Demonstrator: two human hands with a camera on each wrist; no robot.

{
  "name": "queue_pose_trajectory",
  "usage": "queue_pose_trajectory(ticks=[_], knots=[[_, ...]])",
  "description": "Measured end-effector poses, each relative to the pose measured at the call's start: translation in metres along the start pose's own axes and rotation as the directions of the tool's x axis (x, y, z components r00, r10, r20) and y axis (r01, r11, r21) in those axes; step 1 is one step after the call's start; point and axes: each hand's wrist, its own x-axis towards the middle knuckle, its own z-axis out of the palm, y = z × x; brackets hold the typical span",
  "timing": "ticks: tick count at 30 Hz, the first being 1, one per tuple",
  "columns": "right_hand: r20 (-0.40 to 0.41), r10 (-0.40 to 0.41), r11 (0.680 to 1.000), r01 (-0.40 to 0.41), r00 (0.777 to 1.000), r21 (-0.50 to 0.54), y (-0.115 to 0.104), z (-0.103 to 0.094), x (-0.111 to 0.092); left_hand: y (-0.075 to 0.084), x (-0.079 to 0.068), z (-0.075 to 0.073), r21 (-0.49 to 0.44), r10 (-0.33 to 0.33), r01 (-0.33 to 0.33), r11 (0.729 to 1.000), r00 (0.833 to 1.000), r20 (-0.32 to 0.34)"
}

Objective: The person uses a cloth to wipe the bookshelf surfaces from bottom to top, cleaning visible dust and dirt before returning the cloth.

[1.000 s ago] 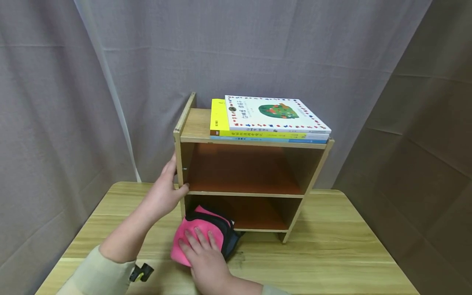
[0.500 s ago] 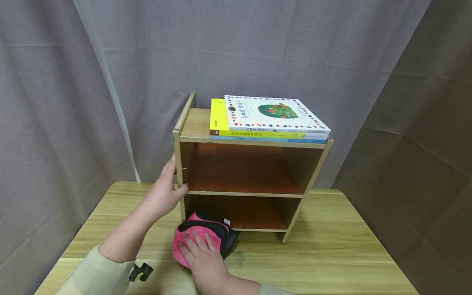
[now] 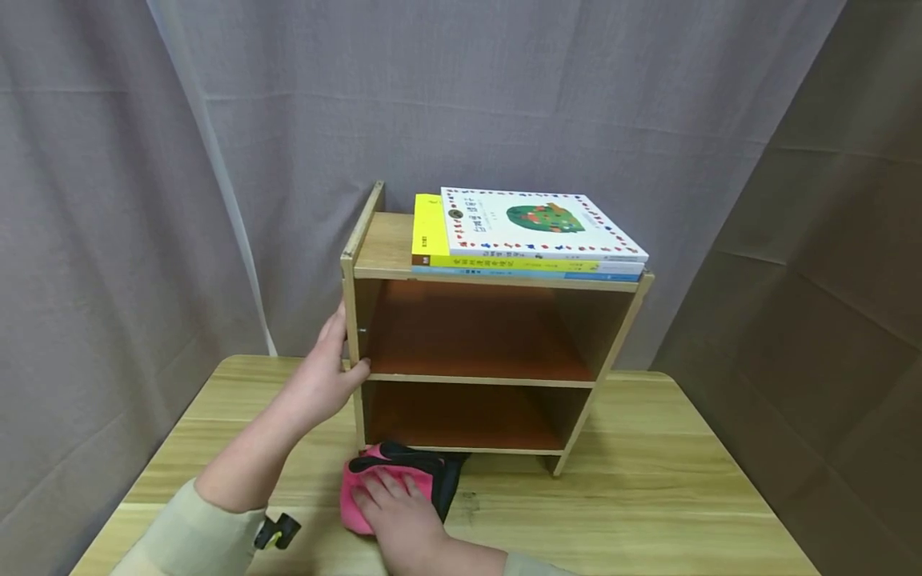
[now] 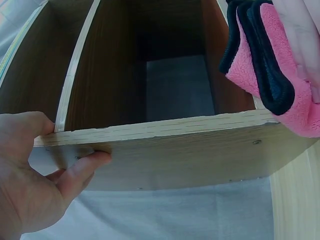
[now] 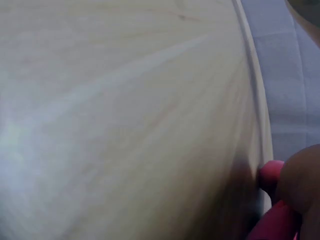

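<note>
My left hand [image 3: 324, 372] grips the left side panel of a small wooden bookshelf [image 3: 468, 377]. In the left wrist view the thumb and fingers of the left hand [image 4: 50, 172] lie on either side of the panel's front edge. My right hand [image 3: 403, 512] holds a folded pink cloth [image 3: 354, 512] with black edging at the bottom left front of the shelf. Its fingers lie over the cloth's near face. In the left wrist view the pink cloth [image 4: 300, 110] touches the panel's lower edge. Only a rounded part of the right hand [image 5: 300, 180] shows in the right wrist view.
A stack of picture books [image 3: 540, 224] lies on the shelf's top board. The shelf stands on a wooden table [image 3: 663, 480]. Grey curtains [image 3: 504, 96] hang behind and to the sides. A black clip-like piece [image 3: 277, 531] sits by the left sleeve.
The pink cloth has come down and toward me, away from the lower compartment, and its upper part has folded down. My right hand has barely moved; my left hand keeps its grip.
</note>
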Motion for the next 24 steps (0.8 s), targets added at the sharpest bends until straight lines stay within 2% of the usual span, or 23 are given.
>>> queue_pose_trajectory(ticks=[6, 10, 14, 19, 24], knots=[[0.095, -0.02, 0.992, 0.008, 0.995, 0.123, 0.007, -0.006, 0.004, 0.0, 0.0, 0.001, 0.003, 0.01, -0.01, 1.0, 1.0, -0.016], [0.105, -0.032, 0.985, 0.013, 0.994, 0.172, 0.01, -0.008, 0.004, 0.0, 0.001, 0.001, 0.016, 0.007, -0.007, 1.0, 1.0, -0.006], [0.09, -0.099, 0.99, 0.09, 0.991, 0.107, 0.016, -0.01, 0.003, 0.0, 0.001, 0.001, 0.014, 0.011, -0.011, 1.0, 1.0, -0.01], [0.112, -0.182, 0.983, 0.183, 0.977, -0.003, 0.023, -0.011, 0.003, 0.0, 0.001, 0.001, 0.009, 0.014, -0.014, 1.0, 1.0, -0.014], [0.152, -0.158, 0.985, 0.167, 0.976, -0.045, 0.026, -0.01, 0.001, -0.001, 0.001, 0.002, 0.019, 0.017, -0.017, 1.0, 1.0, -0.019]])
